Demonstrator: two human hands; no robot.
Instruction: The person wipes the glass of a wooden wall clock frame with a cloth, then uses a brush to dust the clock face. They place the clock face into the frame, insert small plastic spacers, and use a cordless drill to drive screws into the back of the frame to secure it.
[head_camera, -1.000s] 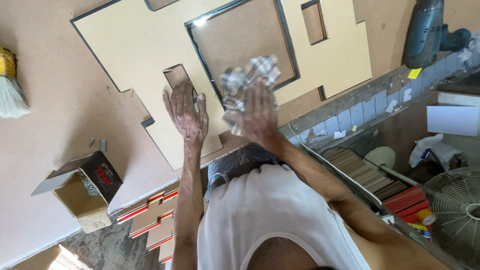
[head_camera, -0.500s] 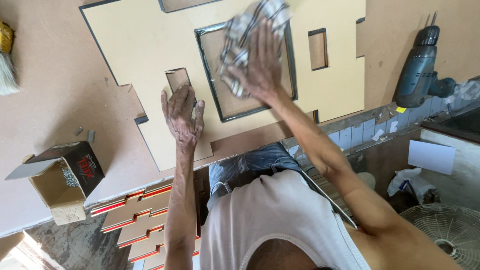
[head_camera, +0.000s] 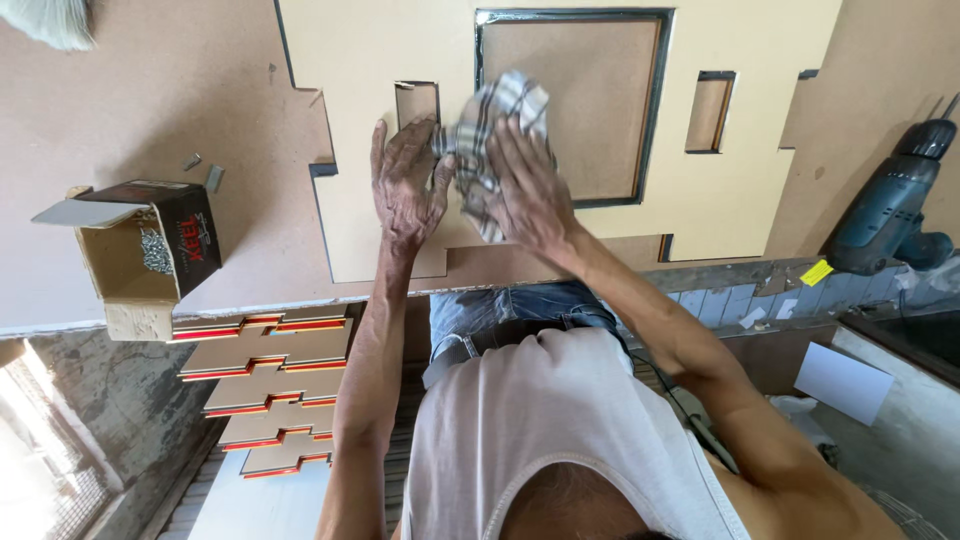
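Below the near edge of the workbench (head_camera: 120, 120), a stack of stepped board cut-outs (head_camera: 268, 385) with red edges leans over a rough grey floor (head_camera: 90, 420), and off to the right a white sheet (head_camera: 842, 382) lies beside a low ledge. On the bench itself, a brown fibreboard surface, a pale yellow cut-out panel (head_camera: 380, 40) lies with its stepped edge close to the near edge. The left hand (head_camera: 405, 185) rests flat and open on this panel, fingers spread, just below a small rectangular slot (head_camera: 416, 102). Just beside it, the right hand (head_camera: 520, 190) grips a checked cloth (head_camera: 495, 125), bunched up and pressed against the lower left corner of the panel's large dark-rimmed square opening (head_camera: 590, 90). A second narrow slot (head_camera: 708, 112) sits further right. Near the bench's left near corner stands an open cardboard box (head_camera: 140, 250) holding small metal fasteners, with two loose ones (head_camera: 200, 170) beyond it. At the right edge lies a dark teal power drill (head_camera: 885, 210).
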